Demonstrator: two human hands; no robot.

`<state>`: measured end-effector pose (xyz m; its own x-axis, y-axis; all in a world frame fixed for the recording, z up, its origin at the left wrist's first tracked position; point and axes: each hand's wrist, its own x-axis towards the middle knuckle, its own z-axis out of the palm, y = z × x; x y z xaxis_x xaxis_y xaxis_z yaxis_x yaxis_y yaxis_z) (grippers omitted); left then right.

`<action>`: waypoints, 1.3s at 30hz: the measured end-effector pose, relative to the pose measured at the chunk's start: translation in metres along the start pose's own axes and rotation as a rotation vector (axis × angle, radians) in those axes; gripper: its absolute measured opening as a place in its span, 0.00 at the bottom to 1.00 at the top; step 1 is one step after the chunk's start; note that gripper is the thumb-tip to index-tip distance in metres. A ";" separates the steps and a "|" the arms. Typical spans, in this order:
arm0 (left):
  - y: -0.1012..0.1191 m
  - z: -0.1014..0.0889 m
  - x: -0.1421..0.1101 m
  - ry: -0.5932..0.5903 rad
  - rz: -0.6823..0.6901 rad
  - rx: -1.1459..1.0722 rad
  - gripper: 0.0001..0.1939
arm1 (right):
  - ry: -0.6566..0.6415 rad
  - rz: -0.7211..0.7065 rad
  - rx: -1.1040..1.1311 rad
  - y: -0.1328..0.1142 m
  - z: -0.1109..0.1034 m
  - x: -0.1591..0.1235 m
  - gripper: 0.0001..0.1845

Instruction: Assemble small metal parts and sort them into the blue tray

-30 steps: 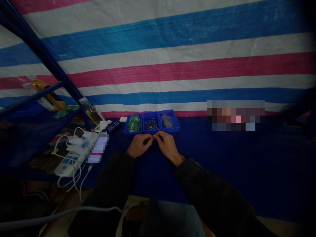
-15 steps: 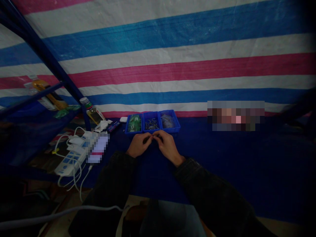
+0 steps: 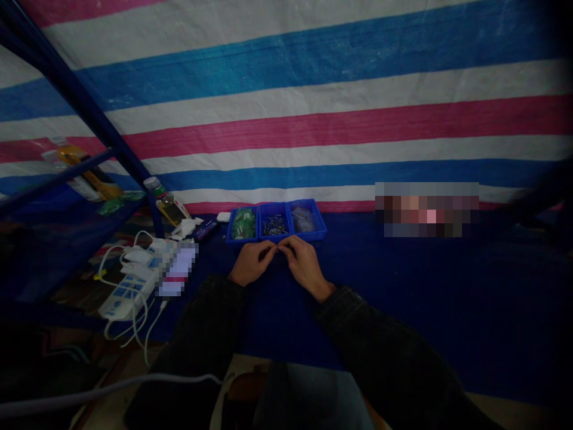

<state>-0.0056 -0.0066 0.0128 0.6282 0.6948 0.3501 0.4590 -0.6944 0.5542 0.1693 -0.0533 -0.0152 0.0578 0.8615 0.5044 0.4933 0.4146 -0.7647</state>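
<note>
One striped sheet (image 3: 313,128) rises behind the far edge of the blue tabletop (image 3: 412,316), which stretches widely right of the hands. Three adjoining blue bins (image 3: 272,210) stand near that far edge. The left hand (image 3: 251,263) and right hand (image 3: 305,263) meet just before their front walls, fingertips together — whether they grip anything, I cannot tell. Inside lie green pieces (image 3: 244,224) left, clear pieces (image 3: 303,220) right — and small metal pieces (image 3: 275,226) between.

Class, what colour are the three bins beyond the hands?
The bins are blue, seen best in the head view.
</note>
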 end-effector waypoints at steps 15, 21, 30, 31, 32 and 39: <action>0.001 -0.001 0.000 0.035 -0.025 0.007 0.12 | -0.049 0.042 0.009 0.001 0.002 -0.001 0.08; -0.001 0.000 0.000 0.032 -0.020 0.012 0.12 | -0.030 -0.002 0.016 0.002 0.002 -0.001 0.06; 0.000 0.001 0.000 0.040 -0.006 0.011 0.12 | -0.025 0.043 -0.034 0.006 0.004 -0.002 0.07; 0.000 0.001 0.000 0.045 -0.004 0.008 0.12 | -0.024 0.048 -0.044 0.006 0.004 -0.002 0.08; 0.000 0.001 0.000 0.049 -0.002 0.003 0.12 | -0.021 0.051 -0.057 0.006 0.004 -0.002 0.08; 0.000 0.001 0.001 0.101 0.016 -0.026 0.11 | -0.027 0.091 -0.075 0.002 0.001 -0.001 0.12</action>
<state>-0.0045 -0.0065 0.0119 0.5683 0.6996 0.4331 0.4320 -0.7017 0.5666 0.1693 -0.0536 -0.0175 0.0820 0.9026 0.4225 0.5506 0.3123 -0.7742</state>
